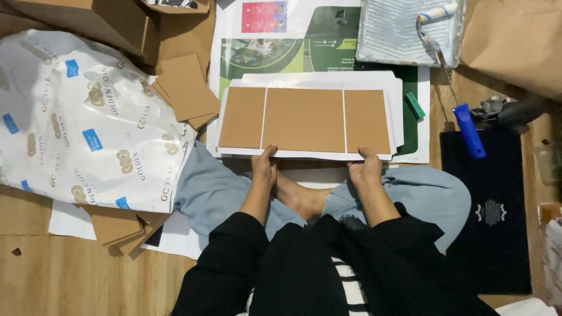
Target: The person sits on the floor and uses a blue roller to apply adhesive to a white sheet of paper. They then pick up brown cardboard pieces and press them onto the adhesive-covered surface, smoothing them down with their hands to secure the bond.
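Observation:
A white sheet [310, 155] with three brown cardboard panels [303, 119] laid side by side lies in front of my crossed legs. My left hand [264, 167] pinches its near edge at the left, thumb on top. Its near edge at the right is gripped by my right hand [365, 168], thumb also on top. More white sheets lie stacked underneath it.
A large white printed bag [82, 117] lies at left, with loose brown cardboard pieces [186, 89] beside it and others [123, 229] under it. A paint tray [410, 29] with a blue-handled roller [468, 129] sits at the upper right. A black mat [492, 205] lies at right.

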